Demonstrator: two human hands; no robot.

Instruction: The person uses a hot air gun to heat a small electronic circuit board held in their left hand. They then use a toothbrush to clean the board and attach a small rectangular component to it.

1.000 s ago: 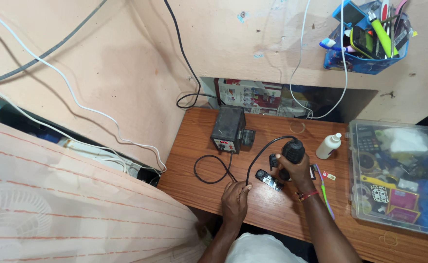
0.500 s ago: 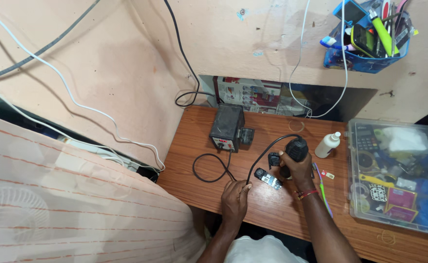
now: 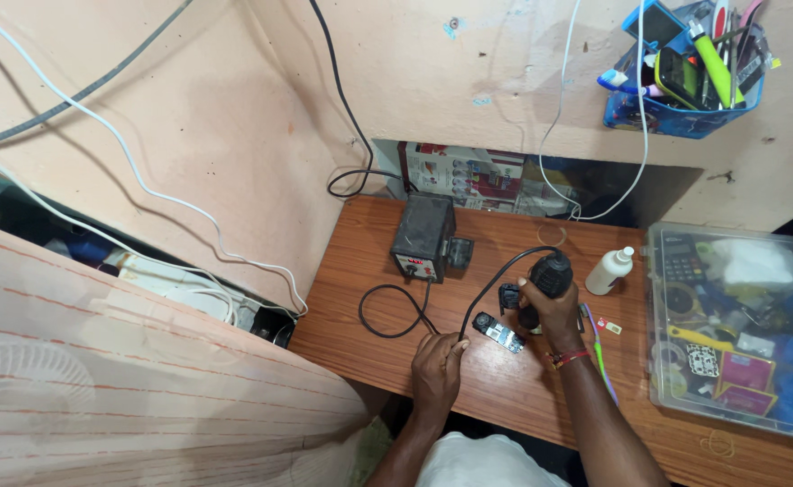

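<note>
My right hand [image 3: 554, 316] grips a black hot-air handpiece [image 3: 548, 275], its nozzle pointing down over a small circuit board [image 3: 497, 333] on the wooden desk [image 3: 369, 271]. My left hand [image 3: 438, 365] rests on the desk just left of the board, fingers curled near its edge; whether they pinch it is unclear. A black hose runs from the handpiece to a dark rework station box [image 3: 424, 237] at the back of the desk. A small black part [image 3: 508, 297] lies beside the handpiece.
A white squeeze bottle [image 3: 609, 270] stands right of the handpiece. A clear plastic parts box [image 3: 739, 325] fills the desk's right end. Thin tools [image 3: 597, 347] lie beside my right wrist. A blue holder with tools [image 3: 685, 72] hangs on the wall. Cables trail along the left wall.
Both hands stay over the circuit board. The handpiece has shifted slightly; otherwise only the view has moved a little.
</note>
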